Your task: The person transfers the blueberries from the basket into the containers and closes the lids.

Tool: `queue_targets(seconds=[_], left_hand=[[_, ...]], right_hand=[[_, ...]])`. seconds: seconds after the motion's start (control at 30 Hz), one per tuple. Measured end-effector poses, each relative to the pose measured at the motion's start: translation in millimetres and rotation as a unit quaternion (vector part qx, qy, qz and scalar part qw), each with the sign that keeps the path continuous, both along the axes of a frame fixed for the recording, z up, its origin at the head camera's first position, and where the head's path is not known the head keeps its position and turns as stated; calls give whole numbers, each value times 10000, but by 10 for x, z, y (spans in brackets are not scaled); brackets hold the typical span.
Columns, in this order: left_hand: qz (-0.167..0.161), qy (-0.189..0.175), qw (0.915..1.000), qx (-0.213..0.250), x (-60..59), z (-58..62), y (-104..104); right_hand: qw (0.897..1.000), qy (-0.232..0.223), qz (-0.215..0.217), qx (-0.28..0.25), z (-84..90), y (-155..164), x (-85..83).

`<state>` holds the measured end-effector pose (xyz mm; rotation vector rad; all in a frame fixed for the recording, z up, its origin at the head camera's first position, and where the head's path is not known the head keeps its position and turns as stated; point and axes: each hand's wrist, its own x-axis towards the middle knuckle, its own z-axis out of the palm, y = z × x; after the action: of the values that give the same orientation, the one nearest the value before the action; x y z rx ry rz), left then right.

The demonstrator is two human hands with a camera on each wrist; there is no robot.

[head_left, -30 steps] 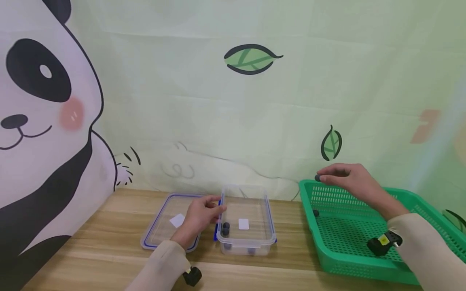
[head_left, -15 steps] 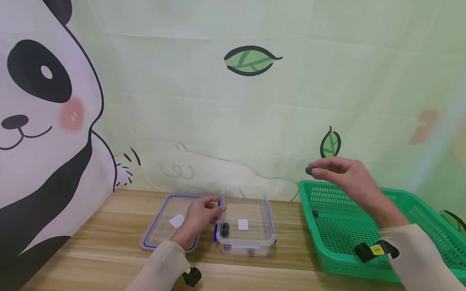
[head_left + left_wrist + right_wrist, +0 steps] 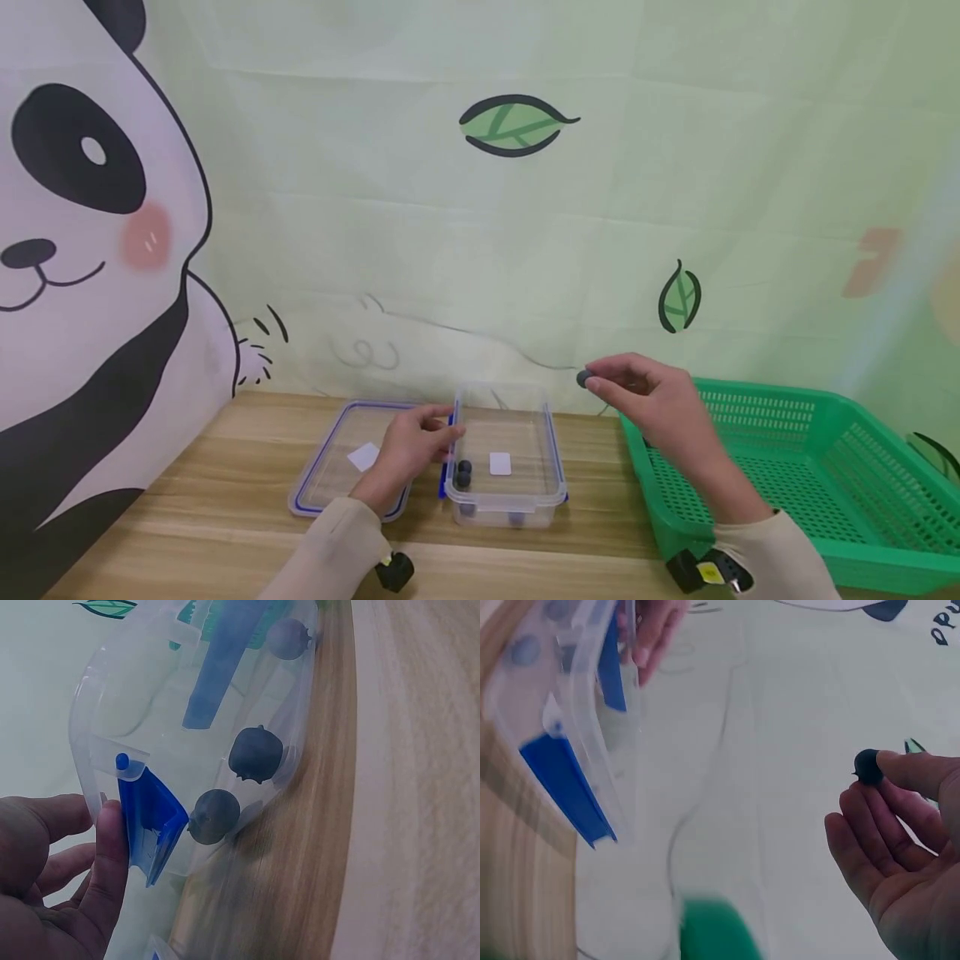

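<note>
Berry point(image 3: 583, 379) pinched in right fingers point(image 3: 600, 382), lowered gently into box point(image 3: 507, 500) steadied by gripping left hand point(image 3: 411, 446).

Dark blue berries point(image 3: 464, 472), clear blue-trimmed box point(image 3: 507, 500), green perforated basket point(image 3: 825, 500), wood-grain table point(image 3: 187, 517).

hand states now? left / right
Left hand: holding the clear container by its left edge, thumb on the blue latch.
Right hand: pinching a blueberry at the fingertips.
</note>
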<state>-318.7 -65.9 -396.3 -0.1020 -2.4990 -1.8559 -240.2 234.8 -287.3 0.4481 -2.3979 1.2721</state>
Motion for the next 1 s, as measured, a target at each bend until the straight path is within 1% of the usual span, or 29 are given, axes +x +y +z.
queue_targets(seconds=[0.17, 0.27, 0.47, 0.6, 0.7, 0.77, 0.87, 1.0], left_hand=[[-23, 2, 10000, 4, 7, -3, 4], [-26, -2, 10000, 40, 13, 0, 4], [-9, -13, 10000, 68, 12, 10, 0], [-3, -15, 10000, 21, 22, 20, 0], [-27, 63, 9999, -108, 32, 18, -5], [-41, 110, 9998, -161, 37, 17, -10], [-47, 142, 9998, -150, 39, 13, -11], [-54, 139, 9998, -91, 38, 23, -3]], right_hand=[[9998, 62, 81, -162, -180, -201, -22], [9994, -39, 247, -252, -276, -311, -31], [9965, -408, 621, -376, -458, -511, -38], [9945, -348, 900, -404, -578, -623, -43], [9943, -258, 1003, -244, -673, -699, -46], [9945, -276, 1006, -120, -734, -740, -49], [9945, -274, 1010, 62, -816, -774, -59], [9942, -322, 1023, 119, -911, -780, -85]])
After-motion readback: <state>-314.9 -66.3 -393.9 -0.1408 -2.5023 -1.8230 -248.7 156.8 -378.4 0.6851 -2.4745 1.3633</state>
